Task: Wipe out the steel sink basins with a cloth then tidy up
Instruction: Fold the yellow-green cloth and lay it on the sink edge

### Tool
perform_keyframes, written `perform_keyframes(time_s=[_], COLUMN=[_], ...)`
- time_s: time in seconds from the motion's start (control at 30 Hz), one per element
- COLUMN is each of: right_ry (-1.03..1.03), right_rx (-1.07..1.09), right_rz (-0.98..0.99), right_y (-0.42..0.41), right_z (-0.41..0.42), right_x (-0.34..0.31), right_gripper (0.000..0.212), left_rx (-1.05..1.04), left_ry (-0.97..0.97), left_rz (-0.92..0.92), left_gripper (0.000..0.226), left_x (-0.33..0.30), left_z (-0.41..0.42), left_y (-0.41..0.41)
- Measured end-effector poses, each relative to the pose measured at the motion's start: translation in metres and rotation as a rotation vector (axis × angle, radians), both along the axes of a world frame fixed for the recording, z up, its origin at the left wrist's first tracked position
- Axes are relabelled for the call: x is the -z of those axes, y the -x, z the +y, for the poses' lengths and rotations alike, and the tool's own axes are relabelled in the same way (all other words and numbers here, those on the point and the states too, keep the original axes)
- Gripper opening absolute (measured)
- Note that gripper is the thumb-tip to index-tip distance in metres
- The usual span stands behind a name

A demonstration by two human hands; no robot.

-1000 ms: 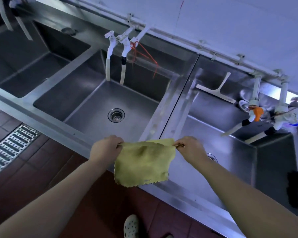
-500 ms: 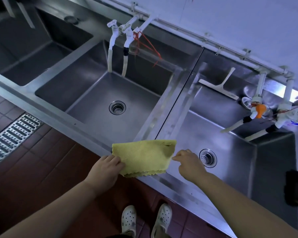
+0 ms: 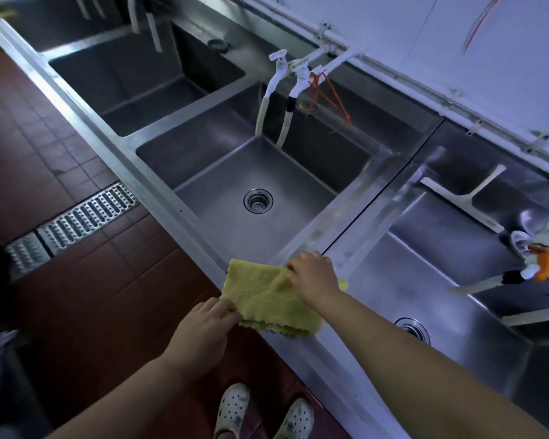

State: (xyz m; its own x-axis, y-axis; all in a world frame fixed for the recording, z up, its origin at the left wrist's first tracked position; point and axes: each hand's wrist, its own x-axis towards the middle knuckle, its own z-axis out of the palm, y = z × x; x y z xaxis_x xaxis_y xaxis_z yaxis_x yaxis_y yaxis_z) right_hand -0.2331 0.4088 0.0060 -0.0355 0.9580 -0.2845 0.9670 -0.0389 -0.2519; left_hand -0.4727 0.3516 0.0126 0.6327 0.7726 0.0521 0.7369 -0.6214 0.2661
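1. Cloth [image 3: 268,296]: yellow, folded, lying on the front rim [image 3: 184,223] of the steel sink run, at the corner where the divider [image 3: 349,210] between two basins meets that rim; its scalloped near edge overhangs the rim toward the floor [image 3: 86,280].
2. Left hand [image 3: 205,327]: fingers curled, pinching the cloth's near-left edge, positioned over the floor just off the rim.
3. Right hand [image 3: 314,274]: fingers bent, resting on the cloth's far-right part, holding it against the rim.
4. Middle basin [image 3: 235,182]: open floor around a round drain [image 3: 258,201]; two white taps [image 3: 286,90] hang at its back wall.
5. Right basin [image 3: 425,280]: drain [image 3: 414,329] partly behind the right forearm; white squeegee [image 3: 463,198] propped at its back edge.
6. Left basin [image 3: 146,77]: beyond the middle one, separated by a steel divider.
7. Floor: red tiles with a metal drain grate [image 3: 86,217] beside the sink front.
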Motion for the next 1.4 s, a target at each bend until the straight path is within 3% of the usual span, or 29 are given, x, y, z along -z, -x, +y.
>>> perform_keyframes(time_s=[0.1, 0.2, 0.33, 0.47, 0.6, 0.73, 0.87, 0.93, 1.0, 1.1, 1.23, 1.4], right_ry=[0.054, 0.159, 0.231, 0.111, -0.111, -0.270, -0.392, -0.444, -0.484, -0.506, -0.550, -0.558], right_rx=[0.013, 0.065, 0.203, 0.349, 0.492, 0.600, 0.692, 0.676, 0.700, 0.765, 0.848, 0.926], right_rz=[-0.008, 0.108, 0.414, 0.621, 0.687, 0.709, 0.798, 0.792, 0.763, 0.642, 0.584, 0.430], right_y=[-0.005, -0.010, -0.021, -0.027, -0.031, -0.036, -0.040, -0.043, -0.047, -0.054, -0.064, -0.084], right_z=[0.000, -0.008, -0.018, -0.030, -0.044, -0.057, -0.076, -0.089, -0.101, -0.118, -0.142, -0.179], right_x=[-0.007, -0.022, -0.056, -0.097, -0.136, -0.168, -0.189, -0.195, -0.199, -0.200, -0.198, -0.199], right_gripper=[0.003, 0.026, 0.023, 0.027, 0.021, 0.020, 0.032, 0.039, 0.040, 0.033, 0.020, 0.024], left_rx=[-0.050, -0.112, -0.222, -0.302, -0.374, -0.437, -0.487, -0.491, -0.469, -0.379, -0.093, 0.115], left_ry=[0.004, 0.067, 0.281, 0.447, 0.663, 0.919, 1.082, 1.104, 1.069, 0.846, 0.527, 0.613], left_rz=[-0.026, -0.059, -0.061, -0.163, -0.407, -0.751, -0.998, -1.107, -1.137, -1.061, -1.005, -0.897], left_gripper=[0.047, 0.039, 0.033, 0.022, 0.008, 0.012, 0.019, 0.001, 0.006, 0.013, 0.023, 0.018], left_x=[-0.003, -0.008, -0.015, -0.024, -0.053, -0.088, -0.112, -0.123, -0.136, -0.155, -0.179, -0.190], left_z=[-0.012, -0.022, -0.025, -0.017, 0.000, 0.019, 0.031, 0.035, 0.036, 0.036, 0.036, 0.029], left_y=[-0.004, -0.010, -0.022, -0.038, -0.062, -0.086, -0.100, -0.109, -0.117, -0.127, -0.140, -0.172])
